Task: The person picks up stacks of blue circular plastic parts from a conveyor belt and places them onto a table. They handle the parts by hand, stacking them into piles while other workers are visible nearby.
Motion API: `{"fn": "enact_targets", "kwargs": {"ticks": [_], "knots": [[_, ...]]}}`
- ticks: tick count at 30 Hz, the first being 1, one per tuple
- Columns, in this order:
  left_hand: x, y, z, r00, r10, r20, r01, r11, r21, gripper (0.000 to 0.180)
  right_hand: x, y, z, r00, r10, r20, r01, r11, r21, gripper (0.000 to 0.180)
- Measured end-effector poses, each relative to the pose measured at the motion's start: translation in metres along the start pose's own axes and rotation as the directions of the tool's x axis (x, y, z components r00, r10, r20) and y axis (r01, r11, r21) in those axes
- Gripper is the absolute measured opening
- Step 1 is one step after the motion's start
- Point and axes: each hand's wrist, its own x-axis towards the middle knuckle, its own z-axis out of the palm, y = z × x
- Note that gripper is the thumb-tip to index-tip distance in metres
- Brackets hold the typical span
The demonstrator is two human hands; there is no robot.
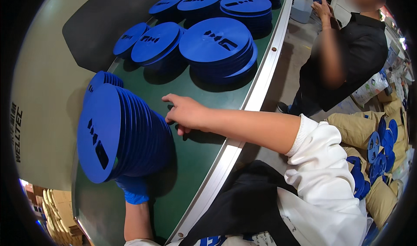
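A tall stack of round blue plastic discs point(102, 133) stands on the left side of the green conveyor belt, its top disc pierced by dark cut-outs. At the stack's near lower side is my left hand point(134, 190) in a blue glove; the stack hides its fingers, so I cannot tell how it grips. My bare right hand point(187, 114) hovers just right of the stack over the belt. Its index finger points left, the other fingers bend loosely, and nothing is in it. A second stack of blue discs point(92, 87) shows partly behind the tall one.
Several more blue disc stacks point(215, 39) line the far belt. A metal rail point(254, 100) edges the belt on the right; a pale machine panel point(43, 85) rises on the left. Beyond the rail, a person in black point(354, 59) holds a blue disc near brown sacks point(354, 126).
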Motion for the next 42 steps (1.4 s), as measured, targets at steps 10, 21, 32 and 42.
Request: {"fn": "enact_targets", "kwargs": {"ticks": [10,21,32,42], "knots": [[-0.004,0.006,0.019,0.984,-0.012,-0.18,0.011,1.0,-0.007,0.055,-0.007,-0.002,0.003,1.0,0.01,0.008,-0.01,1.0,0.029,0.076],[-0.003,-0.002,-0.002,0.984,0.126,0.127,-0.135,0.989,0.062,0.053,-0.005,-0.002,-0.002,1.0,0.014,-0.017,-0.014,1.0,0.014,0.078],[-0.003,-0.001,0.008,0.992,-0.036,-0.124,0.016,0.987,-0.16,0.055,-0.003,-0.002,-0.005,0.999,0.048,-0.022,-0.047,0.998,0.043,0.073],[0.0,-0.011,-0.007,0.998,-0.033,-0.045,0.02,0.968,-0.251,0.054,-0.01,0.0,0.004,0.996,0.005,-0.088,-0.002,1.0,0.03,0.059]]}}
